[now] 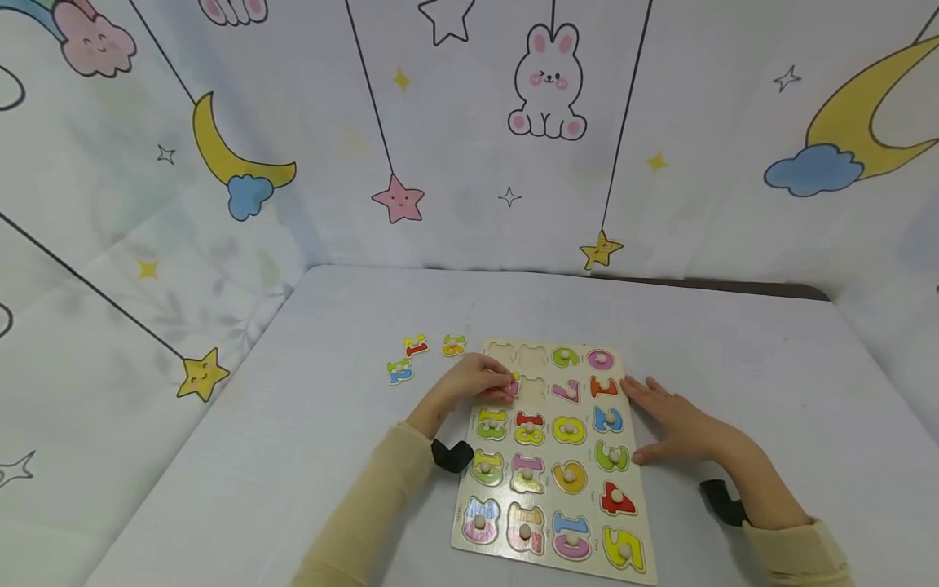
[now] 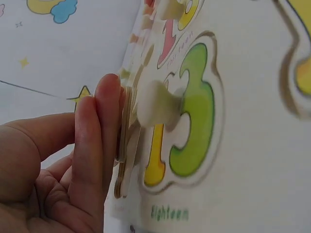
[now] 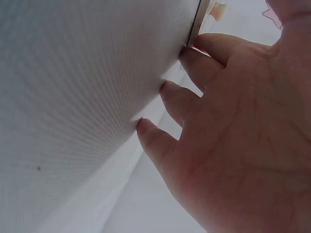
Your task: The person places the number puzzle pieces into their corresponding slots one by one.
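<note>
A wooden number puzzle board (image 1: 591,522) lies on the table, filled with many coloured knobbed number pieces. Over the second row at its left side, my left hand (image 1: 477,379) pinches a pink and yellow number piece (image 1: 513,388), mostly covered by the fingers. From the left wrist, that piece shows edge-on beside the fingertips (image 2: 108,87), close to the seated green and yellow 13 (image 2: 197,111). My right hand (image 1: 678,424) rests with fingers spread along the board's right edge, fingertips down on the white cloth in the right wrist view.
Three loose number pieces lie left of the board's top: a red and yellow one (image 1: 416,345), a green and orange one (image 1: 454,346) and a green and blue 12 (image 1: 399,372). Bare recesses (image 1: 533,356) show near the board's top left. A patterned curtain (image 1: 455,122) hangs behind the table.
</note>
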`<state>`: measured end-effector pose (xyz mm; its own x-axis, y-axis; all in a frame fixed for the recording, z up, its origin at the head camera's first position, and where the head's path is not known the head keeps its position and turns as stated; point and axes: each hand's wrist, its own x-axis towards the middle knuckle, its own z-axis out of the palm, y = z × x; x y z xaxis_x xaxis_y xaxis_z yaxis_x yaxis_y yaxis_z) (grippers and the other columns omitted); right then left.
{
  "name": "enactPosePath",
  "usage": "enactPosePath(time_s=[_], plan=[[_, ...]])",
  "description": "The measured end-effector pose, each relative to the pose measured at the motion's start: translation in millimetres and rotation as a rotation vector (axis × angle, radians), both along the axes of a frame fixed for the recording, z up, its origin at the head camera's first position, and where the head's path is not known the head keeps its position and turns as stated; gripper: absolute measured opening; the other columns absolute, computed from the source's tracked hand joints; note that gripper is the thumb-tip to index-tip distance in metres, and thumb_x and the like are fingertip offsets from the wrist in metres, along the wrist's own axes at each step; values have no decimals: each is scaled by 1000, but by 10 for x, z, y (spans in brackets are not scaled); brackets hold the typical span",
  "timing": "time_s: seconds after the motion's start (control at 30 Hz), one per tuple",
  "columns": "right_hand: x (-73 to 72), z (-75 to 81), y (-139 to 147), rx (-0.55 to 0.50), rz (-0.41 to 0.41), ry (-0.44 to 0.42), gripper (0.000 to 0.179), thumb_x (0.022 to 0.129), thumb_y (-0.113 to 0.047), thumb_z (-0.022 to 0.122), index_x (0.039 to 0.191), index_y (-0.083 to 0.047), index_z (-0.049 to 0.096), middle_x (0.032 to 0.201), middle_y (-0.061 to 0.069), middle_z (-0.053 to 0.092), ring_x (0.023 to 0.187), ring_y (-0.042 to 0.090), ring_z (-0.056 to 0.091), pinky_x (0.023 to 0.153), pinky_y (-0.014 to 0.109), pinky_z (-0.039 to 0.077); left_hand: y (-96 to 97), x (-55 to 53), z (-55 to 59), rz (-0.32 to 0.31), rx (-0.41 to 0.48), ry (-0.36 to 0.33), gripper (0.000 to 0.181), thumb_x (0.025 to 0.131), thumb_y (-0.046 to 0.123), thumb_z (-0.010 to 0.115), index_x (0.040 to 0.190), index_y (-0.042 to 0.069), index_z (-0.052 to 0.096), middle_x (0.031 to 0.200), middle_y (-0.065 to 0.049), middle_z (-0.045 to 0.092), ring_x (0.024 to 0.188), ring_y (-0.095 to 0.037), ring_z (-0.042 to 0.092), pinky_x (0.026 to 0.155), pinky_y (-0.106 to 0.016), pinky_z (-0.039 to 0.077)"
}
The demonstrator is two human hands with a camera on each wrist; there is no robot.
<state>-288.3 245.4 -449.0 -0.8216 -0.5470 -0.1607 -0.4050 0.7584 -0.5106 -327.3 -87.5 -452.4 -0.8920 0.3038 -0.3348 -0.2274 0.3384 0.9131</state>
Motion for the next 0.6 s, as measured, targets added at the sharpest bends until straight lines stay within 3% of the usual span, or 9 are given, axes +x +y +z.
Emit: enactPosePath(time_s=[0.2, 0.47, 0.6], plan=[[4, 13, -9, -15, 6, -3, 107, 63, -44, 82, 144, 2, 29, 146, 24, 27, 133, 48, 11, 100, 67, 12, 205, -34, 1, -75, 55, -26, 19, 92, 7, 58, 102, -8, 65, 77, -13, 68, 66, -17, 67, 63, -22, 53], [3, 7, -10, -3, 5, 14, 108, 63, -44, 83, 144, 3, 29, 146, 25, 27, 133, 48, 12, 100, 67, 13, 332, -22, 15, -54, -21, 9, 17, 91, 6, 59, 99, -6, 67, 75, -10, 68, 61, -14, 65, 58, -19, 51], [3, 11, -5, -4, 7, 14, 108, 63, -43, 83, 144, 3, 29, 146, 24, 27, 133, 48, 12, 100, 67, 13, 376, 4, 34, -25, -12, -19, 15, 91, 5, 60, 97, -7, 67, 73, -11, 67, 59, -14, 65, 56, -18, 51]])
